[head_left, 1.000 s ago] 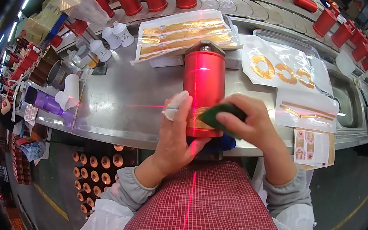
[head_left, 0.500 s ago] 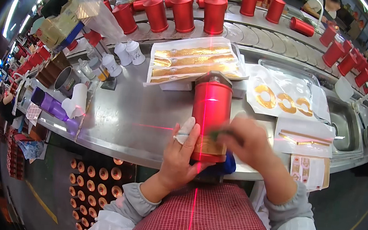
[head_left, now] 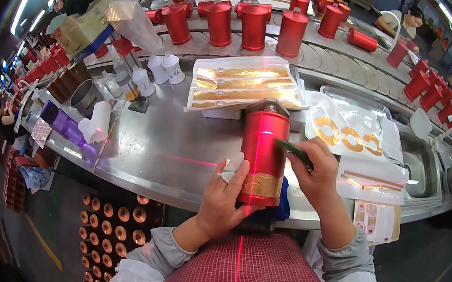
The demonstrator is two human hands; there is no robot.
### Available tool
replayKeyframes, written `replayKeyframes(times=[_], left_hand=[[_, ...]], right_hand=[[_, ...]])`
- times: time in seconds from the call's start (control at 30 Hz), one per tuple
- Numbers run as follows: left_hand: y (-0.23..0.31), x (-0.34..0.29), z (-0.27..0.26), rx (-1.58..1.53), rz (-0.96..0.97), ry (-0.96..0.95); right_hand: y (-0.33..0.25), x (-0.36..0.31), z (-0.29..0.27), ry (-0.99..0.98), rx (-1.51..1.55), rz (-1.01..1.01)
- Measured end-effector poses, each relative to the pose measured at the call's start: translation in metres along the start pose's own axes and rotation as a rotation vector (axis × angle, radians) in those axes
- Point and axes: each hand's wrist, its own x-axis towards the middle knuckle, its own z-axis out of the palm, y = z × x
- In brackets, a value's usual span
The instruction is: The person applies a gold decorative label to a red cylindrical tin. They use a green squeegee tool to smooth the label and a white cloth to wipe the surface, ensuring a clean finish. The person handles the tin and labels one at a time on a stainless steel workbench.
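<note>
A red cylindrical canister (head_left: pixel 264 151) is in front of me, its nearer end toward my apron and a gold patterned band (head_left: pixel 263 185) around its lower part. My left hand (head_left: pixel 225 191) steadies it from the lower left, fingers along its side and thumb by the bottom edge; a white wrap covers one finger. Between the fingers and thumb of my right hand (head_left: pixel 317 171) is a flat dark green scraper (head_left: pixel 296 152), its tip at the canister's right side, above the band. A red laser line runs lengthwise down the canister. Blue cloth (head_left: pixel 284 203) shows beside its bottom.
Sheets of gold strips (head_left: pixel 246 85) and gold rings (head_left: pixel 352 137) lie beyond the canister. White bottles (head_left: pixel 173 69) and a purple bottle (head_left: pixel 66 125) are to the left. A sink (head_left: pixel 421 163) is at right. Red canisters (head_left: pixel 217 23) stand on the conveyor behind; people work farther off.
My right hand has moved up and slightly right with the scraper, uncovering the gold band. My left hand stays against the canister. The whole view has shifted a little.
</note>
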Motion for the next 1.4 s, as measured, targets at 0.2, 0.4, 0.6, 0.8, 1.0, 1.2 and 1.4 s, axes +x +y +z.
replayKeyframes(times=[0.2,0.4,0.6,0.8,1.0,1.2,1.4], left_hand=[[0.008,0.006,-0.004,0.032,-0.012,-0.034],[-0.003,-0.004,0.001,-0.015,-0.017,-0.025],[0.008,0.005,-0.009,0.028,-0.013,-0.057],[0.001,-0.003,0.000,-0.020,-0.004,-0.061],[0.006,0.004,-0.004,-0.072,-0.038,-0.058],[0.006,0.004,0.000,0.008,-0.004,-0.078],[0.002,-0.009,0.005,0.014,-0.037,-0.062]], right_hand=[[-0.003,0.002,0.004,-0.018,0.139,-0.050],[-0.015,-0.009,-0.010,-0.390,0.363,0.055],[-0.031,-0.010,-0.012,-0.378,0.448,-0.135],[-0.020,-0.017,-0.007,-0.195,0.273,-0.077],[0.002,-0.019,0.008,0.051,-0.038,-0.110],[0.007,-0.004,0.008,0.181,-0.012,0.047],[0.004,-0.010,0.001,-0.105,0.257,0.093]])
